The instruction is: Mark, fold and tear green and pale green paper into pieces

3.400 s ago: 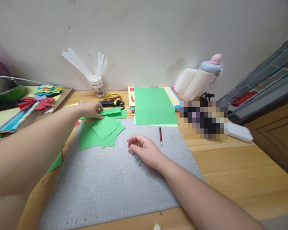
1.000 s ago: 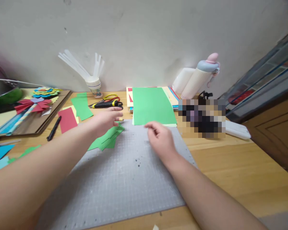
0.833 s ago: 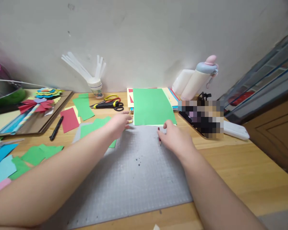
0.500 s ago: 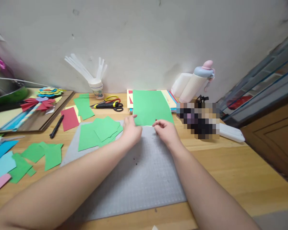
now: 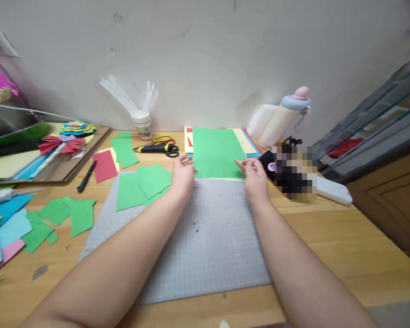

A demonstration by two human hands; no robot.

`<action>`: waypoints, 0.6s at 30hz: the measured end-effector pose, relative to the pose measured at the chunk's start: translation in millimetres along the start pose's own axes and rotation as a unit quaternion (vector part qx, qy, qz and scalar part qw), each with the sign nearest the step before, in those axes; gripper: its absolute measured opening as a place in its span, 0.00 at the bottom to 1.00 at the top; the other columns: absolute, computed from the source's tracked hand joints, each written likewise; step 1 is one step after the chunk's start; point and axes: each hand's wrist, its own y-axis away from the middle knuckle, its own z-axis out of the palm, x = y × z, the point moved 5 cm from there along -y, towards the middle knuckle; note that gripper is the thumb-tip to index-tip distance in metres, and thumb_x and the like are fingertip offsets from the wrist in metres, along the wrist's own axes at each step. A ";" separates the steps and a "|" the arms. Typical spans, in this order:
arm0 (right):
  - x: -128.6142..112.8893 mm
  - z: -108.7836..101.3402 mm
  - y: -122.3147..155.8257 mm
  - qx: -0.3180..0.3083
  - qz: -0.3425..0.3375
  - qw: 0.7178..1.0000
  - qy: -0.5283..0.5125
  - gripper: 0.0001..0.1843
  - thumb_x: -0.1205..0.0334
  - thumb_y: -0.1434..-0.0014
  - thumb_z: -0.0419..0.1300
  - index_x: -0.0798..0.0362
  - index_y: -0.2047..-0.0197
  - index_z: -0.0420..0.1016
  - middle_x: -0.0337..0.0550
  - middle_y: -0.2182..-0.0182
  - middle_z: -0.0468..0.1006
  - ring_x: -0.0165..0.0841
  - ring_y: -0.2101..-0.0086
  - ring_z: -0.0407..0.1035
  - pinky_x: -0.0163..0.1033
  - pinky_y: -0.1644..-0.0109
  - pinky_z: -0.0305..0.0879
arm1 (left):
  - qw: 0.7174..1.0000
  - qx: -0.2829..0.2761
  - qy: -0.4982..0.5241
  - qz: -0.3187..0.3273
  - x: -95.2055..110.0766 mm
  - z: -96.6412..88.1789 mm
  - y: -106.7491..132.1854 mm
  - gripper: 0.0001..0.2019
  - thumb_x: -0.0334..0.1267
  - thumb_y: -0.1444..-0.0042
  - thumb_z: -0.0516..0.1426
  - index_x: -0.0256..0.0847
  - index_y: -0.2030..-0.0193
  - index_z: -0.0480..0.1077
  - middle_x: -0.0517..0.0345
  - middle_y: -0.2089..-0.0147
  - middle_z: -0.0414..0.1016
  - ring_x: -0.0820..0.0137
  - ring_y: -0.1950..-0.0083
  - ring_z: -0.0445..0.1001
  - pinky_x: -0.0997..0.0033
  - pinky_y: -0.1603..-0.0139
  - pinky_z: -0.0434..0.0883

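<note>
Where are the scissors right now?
The scissors lie at the back of the wooden table, left of the big green sheet, in front of the paper cup by the wall.

Even soft light, blurred warped edges

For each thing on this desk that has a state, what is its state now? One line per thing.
left hand: fingers at the near left corner of the green sheet
right hand: fingers at its near right corner
green sheet: flat, on top of the paper stack
scissors: closed, lying flat
black pen: lying on the desk
water bottle: leaning, lid on
green pieces: overlapping on the cutting mat
</note>
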 end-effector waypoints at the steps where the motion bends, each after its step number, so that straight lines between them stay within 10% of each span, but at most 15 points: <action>1: 2.0 3.9 2.0 -0.025 -0.001 0.999 0.022 0.12 0.48 0.37 0.50 0.48 0.64 0.61 0.46 0.57 0.78 0.37 0.49 0.72 0.49 0.42 0.60 | 1.000 0.003 0.012 0.001 1.8 -6.3 -5.0 0.18 0.42 0.37 0.56 0.39 0.42 0.65 0.49 0.44 0.69 0.64 0.50 0.73 0.56 0.52 0.74; 7: 12.2 19.5 13.2 -0.140 0.020 0.982 0.127 0.12 0.49 0.38 0.52 0.48 0.64 0.65 0.46 0.53 0.79 0.37 0.49 0.70 0.49 0.43 0.59 | 0.999 -0.011 0.038 -0.038 -8.4 -19.7 -11.9 0.17 0.42 0.37 0.56 0.39 0.44 0.66 0.50 0.48 0.72 0.66 0.54 0.74 0.59 0.55 0.75; 18: 15.6 21.4 13.4 -0.163 0.005 0.971 0.175 0.11 0.53 0.36 0.48 0.49 0.61 0.67 0.46 0.51 0.78 0.36 0.49 0.69 0.49 0.41 0.56 | 0.993 -0.051 0.049 -0.090 -19.5 -12.3 -16.1 0.18 0.43 0.38 0.56 0.38 0.44 0.66 0.50 0.46 0.71 0.64 0.51 0.73 0.56 0.52 0.74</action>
